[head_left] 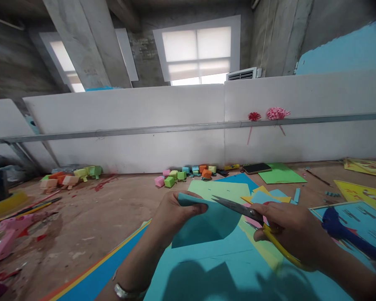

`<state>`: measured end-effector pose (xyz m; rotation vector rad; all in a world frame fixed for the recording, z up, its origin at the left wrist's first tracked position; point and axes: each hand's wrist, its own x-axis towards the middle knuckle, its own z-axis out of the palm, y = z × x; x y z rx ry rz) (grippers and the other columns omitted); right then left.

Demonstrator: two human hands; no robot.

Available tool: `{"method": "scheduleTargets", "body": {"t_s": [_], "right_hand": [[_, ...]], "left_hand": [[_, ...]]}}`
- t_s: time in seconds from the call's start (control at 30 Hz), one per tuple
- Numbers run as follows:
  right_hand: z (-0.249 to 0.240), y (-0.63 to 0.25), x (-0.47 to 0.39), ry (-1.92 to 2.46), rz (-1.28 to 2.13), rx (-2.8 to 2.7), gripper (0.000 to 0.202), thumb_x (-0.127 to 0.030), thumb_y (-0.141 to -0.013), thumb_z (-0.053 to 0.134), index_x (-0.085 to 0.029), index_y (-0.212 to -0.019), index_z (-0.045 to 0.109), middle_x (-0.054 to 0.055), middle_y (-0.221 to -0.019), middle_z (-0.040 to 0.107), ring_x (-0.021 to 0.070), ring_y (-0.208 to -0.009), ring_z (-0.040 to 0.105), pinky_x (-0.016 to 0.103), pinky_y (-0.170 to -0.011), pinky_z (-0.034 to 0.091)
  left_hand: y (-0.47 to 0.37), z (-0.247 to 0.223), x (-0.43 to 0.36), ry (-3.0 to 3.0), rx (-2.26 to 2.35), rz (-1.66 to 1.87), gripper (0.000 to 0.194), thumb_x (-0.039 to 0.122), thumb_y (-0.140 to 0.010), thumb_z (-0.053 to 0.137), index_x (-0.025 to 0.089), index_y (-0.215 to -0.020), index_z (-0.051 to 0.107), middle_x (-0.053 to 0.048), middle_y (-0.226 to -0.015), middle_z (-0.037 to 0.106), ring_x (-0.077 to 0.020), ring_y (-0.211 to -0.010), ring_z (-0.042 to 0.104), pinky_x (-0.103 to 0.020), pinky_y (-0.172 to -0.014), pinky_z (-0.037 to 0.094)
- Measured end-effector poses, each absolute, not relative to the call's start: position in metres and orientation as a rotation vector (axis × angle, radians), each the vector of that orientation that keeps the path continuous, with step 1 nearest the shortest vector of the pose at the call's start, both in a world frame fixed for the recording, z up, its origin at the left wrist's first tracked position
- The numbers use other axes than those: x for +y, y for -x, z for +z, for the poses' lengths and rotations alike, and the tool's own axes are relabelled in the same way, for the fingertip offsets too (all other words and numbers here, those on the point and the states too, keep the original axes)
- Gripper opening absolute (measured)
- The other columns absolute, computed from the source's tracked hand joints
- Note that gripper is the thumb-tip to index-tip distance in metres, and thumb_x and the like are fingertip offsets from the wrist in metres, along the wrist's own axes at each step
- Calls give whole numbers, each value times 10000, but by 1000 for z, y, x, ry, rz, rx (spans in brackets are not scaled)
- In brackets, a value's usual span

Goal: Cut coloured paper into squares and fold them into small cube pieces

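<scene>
My left hand pinches the top left part of a teal paper piece, thumb in front and fingers behind. The paper's upper edge curls over, and its right side is rounded. In my right hand are scissors with yellow handles. Their blades are parted and point left, the upper blade close to the paper's upper right edge. Beneath both hands lies a large light blue sheet, with a pale green sheet behind the held paper.
Small coloured paper cubes line the back near a black phone and a green sheet. At the left lies a pink glue gun. Paper scraps and a dark blue tool are on the right.
</scene>
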<state>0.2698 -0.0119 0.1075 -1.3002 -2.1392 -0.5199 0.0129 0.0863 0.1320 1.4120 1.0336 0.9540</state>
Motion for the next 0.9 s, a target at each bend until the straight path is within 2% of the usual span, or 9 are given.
{"method": "scheduleTargets", "body": {"t_s": [0.1, 0.2, 0.27, 0.4, 0.5, 0.67, 0.9], "right_hand": [[107, -274, -14, 1347, -415, -2129, 240, -191, -943, 464, -191, -1158, 570, 35, -811, 692, 174, -700, 638, 253, -586, 460], [105, -276, -15, 1405, -492, -2116, 447, -58, -877, 367, -197, -1279, 503, 109, -1071, 672, 226, -940, 640, 303, -703, 502], [104, -275, -14, 1423, -604, -2095, 475, -52, -848, 369, -184, -1282, 510, 144, -1125, 636, 270, -1003, 612, 361, -749, 507], [101, -268, -12, 1440, -548, -2070, 362, -224, -890, 506, -184, -1248, 532, 137, -1024, 621, 283, -908, 598, 392, -709, 511], [99, -262, -13, 1420, -538, -2073, 423, -333, -863, 615, -188, -1251, 529, 139, -1039, 622, 286, -893, 597, 397, -694, 513], [96, -260, -13, 1364, -545, -2079, 418, -377, -852, 645, -164, -1202, 564, 141, -1007, 644, 283, -862, 606, 381, -659, 510], [99, -260, -14, 1358, -538, -2094, 416, -373, -813, 703, -148, -1155, 628, 113, -913, 674, 245, -789, 622, 341, -630, 499]], "left_hand": [[-13, 132, 86, -1420, 1056, 963, 174, 266, -463, 824, 182, -584, 731, 1, -515, 657, -125, -484, 552, -225, -461, 413], [-15, 133, 86, -1434, 1083, 990, 159, 268, -470, 810, 190, -585, 734, 2, -521, 662, -128, -488, 555, -223, -451, 402], [-16, 134, 86, -1451, 1094, 1007, 152, 267, -469, 803, 195, -585, 736, 6, -514, 658, -129, -486, 551, -221, -445, 393], [-17, 135, 82, -1517, 1126, 1027, 143, 281, -484, 797, 194, -581, 740, 4, -502, 646, -129, -486, 538, -219, -435, 372], [-19, 136, 78, -1546, 1140, 1020, 156, 311, -504, 796, 192, -593, 747, 0, -508, 648, -127, -488, 530, -218, -435, 364], [-21, 134, 74, -1545, 1127, 995, 121, 296, -519, 781, 195, -575, 744, 6, -487, 634, -118, -477, 510, -213, -443, 361], [-21, 131, 77, -1543, 1076, 986, 93, 256, -516, 786, 199, -581, 753, -13, -545, 685, -158, -555, 601, -228, -515, 437]]}}
